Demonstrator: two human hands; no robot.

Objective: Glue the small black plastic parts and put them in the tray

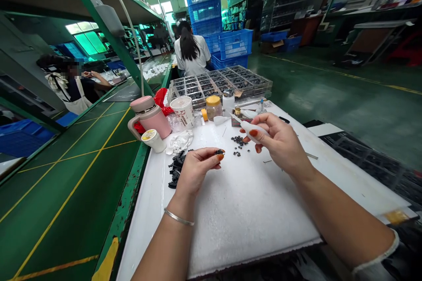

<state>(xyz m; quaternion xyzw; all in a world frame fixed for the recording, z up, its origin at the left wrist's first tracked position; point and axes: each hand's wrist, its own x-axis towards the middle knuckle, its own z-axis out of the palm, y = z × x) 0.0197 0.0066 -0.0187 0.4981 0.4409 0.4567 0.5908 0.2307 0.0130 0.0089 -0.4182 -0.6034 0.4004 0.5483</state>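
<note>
My left hand (201, 163) pinches a small black part (219, 152) between thumb and fingertips, above the white tabletop (244, 210). In my right hand (280, 142) is a white squeeze bottle (252, 131) with a thin nozzle, tilted so that the tip points up and left. Small black ring-like pieces (238, 141) lie scattered on the table between my hands. Beside my left wrist rests a pile of black parts (176, 169), partly hidden by that hand.
A pink flask (151, 118), paper cup (183, 112), yellow-lidded jar (213, 107) and crumpled tissue (180, 141) line the table's far side. Behind them stands a divided tray (220, 81). A green conveyor belt (72, 158) runs along the left. Two people sit farther off.
</note>
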